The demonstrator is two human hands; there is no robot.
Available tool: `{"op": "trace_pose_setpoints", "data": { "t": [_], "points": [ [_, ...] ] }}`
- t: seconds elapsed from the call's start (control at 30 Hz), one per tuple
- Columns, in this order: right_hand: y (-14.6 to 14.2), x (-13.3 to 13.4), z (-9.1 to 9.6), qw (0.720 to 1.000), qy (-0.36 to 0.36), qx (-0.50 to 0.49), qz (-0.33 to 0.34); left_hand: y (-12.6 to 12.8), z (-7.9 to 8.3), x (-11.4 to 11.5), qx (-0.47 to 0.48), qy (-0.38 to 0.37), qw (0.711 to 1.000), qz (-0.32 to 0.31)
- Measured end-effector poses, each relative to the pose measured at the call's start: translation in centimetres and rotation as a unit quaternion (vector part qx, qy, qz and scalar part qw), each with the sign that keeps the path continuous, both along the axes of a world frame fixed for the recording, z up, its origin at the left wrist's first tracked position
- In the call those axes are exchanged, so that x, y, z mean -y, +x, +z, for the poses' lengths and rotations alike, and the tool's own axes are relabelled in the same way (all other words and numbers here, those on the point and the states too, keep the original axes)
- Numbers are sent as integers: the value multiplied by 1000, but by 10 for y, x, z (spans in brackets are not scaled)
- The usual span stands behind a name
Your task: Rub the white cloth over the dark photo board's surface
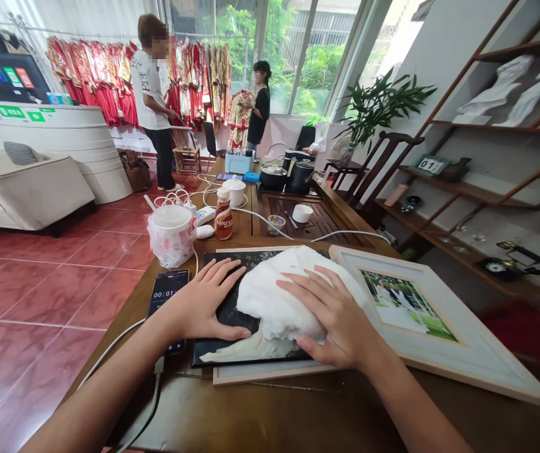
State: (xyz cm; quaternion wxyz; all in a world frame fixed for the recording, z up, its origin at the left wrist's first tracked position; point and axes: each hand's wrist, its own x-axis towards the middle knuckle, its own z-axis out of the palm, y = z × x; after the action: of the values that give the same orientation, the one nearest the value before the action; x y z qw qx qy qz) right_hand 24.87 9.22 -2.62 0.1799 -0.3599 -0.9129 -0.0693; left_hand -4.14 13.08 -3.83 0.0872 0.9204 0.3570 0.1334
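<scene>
My left hand (208, 302) lies with spread fingers on the left part of a dark, glossy flat panel or album (229, 302); its exact kind is unclear. A bunched, fluffy white cloth (270, 283) rests on the panel. Over the cloth's right side sits my right hand (333, 314), fingers stretched out and thumb apart. At the panel's near edge is a pale printed shape (251, 347). Beneath the panel, a light wooden frame (260, 376) shows along its near side. To the right, partly under the cloth, lies a white framed wedding photo (406, 305).
A phone (168, 286) with a timer and cable lies left of my left hand. Behind it stand a bagged white tub (171, 233), a brown-labelled bottle (223, 214) and a lidded white cup (236, 189). A tea tray (326, 220) lies beyond. Two people stand near hanging red garments.
</scene>
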Motion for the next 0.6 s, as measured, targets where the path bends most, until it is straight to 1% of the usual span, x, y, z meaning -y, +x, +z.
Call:
{"op": "trace_pose_setpoints", "data": {
  "t": [0.13,0.4,0.6],
  "points": [
    [-3,2,0,1000,-1,-12,15,-1,0,0,7,-1,1000,-4],
    [8,-3,0,1000,6,-15,-14,-2,0,1,16,-4,1000,-5],
    [-5,4,-1,999,-16,-23,33,-1,-1,0,11,-2,1000,-3]
  ]
}}
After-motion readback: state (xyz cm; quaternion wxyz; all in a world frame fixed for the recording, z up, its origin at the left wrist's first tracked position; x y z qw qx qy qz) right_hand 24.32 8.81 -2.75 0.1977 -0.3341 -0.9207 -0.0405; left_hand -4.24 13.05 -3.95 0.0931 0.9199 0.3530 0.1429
